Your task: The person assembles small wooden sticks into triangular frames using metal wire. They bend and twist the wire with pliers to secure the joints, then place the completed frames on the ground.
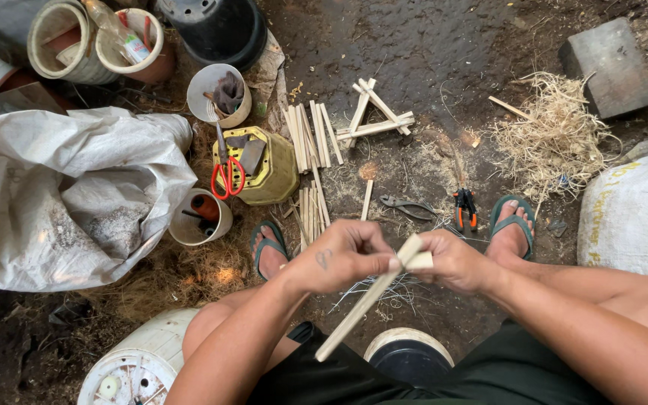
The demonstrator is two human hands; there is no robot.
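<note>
Head view looks straight down on a long pale wooden strip [361, 306], held in the air above the person's lap, tilted so that its lower end points toward the left knee and its upper end sits between both hands. The left hand [343, 255] has its fingers [376, 251] curled and pressed against the strip near its top. The right hand [451, 261] meets it from the other side, its fingers pinching a short pale wooden piece [418, 259] that touches the strip's upper end.

Below the hands, on the dirt floor [414, 45], the person's feet in green sandals [511, 225] stand well apart. Between the feet lie dark pliers [406, 206] and, just beside them, orange-handled cutters [465, 208]. Further out, a row of cut wooden sticks [310, 135] lies side by side, and beside it a few sticks are laid as a triangle [375, 112]. Left of the sticks stands a yellow container [268, 176] with red-handled scissors [226, 176] resting on it. A white cup [198, 217] sits near the left foot, another cup [219, 94] holding dark items stands above the yellow container. A large crumpled white sack [61, 195] fills the left side. A pile of pale wood shavings [556, 139] lies at the right, with a grey block [613, 67] beyond it.
</note>
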